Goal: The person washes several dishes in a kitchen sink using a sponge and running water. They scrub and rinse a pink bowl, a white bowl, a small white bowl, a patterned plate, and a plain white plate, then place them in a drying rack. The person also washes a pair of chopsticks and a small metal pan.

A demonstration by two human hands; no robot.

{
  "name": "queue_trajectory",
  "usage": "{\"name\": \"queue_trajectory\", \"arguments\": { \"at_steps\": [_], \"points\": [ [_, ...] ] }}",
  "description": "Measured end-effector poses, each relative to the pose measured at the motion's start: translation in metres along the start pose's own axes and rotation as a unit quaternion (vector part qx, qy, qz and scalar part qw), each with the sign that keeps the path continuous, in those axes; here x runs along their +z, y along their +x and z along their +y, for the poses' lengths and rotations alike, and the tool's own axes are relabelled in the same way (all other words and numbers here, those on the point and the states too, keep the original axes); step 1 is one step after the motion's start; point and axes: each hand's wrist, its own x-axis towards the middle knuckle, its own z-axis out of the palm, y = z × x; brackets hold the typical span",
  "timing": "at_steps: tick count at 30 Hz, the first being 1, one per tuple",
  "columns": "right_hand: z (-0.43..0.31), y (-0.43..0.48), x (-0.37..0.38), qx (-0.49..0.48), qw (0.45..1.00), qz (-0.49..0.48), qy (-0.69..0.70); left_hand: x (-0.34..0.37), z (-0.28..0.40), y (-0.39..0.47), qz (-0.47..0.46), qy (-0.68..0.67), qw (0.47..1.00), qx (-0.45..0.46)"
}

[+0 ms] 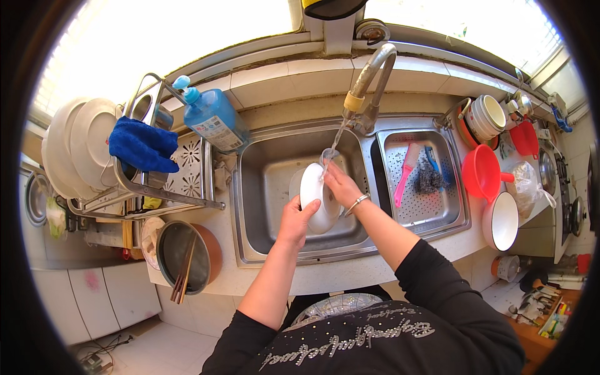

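Over the left basin of the stainless steel sink, my left hand grips a white bowl by its side, thumb towards me. The bowl is tilted on edge. My right hand, with a bangle at the wrist, lies with extended fingers against the bowl's inner side; its fingertips are partly blurred by water. A stream runs from the curved faucet onto those fingers and the bowl. Behind the bowl, part of another pale dish shows, mostly hidden.
A perforated drain tray holds a pink-handled brush and a dark mesh scrubber. Left are a blue soap bottle, a metal rack with a blue cloth, and a pot with chopsticks. A red ladle stands right.
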Motion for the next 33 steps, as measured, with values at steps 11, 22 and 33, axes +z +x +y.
{"name": "queue_trajectory", "arguments": {
  "at_steps": [11,22,33],
  "points": [
    [-0.056,-0.091,0.014,-0.135,0.95,-0.065,-0.274,-0.013,-0.025,0.018,0.039,-0.365,0.93,-0.003],
    [-0.047,-0.036,0.007,-0.167,0.957,-0.035,-0.234,-0.01,-0.022,0.012,0.003,-0.259,0.966,0.005],
    [-0.024,-0.04,-0.011,0.269,0.869,0.024,0.414,0.008,-0.002,0.012,0.014,0.237,0.947,0.215]
  ]
}}
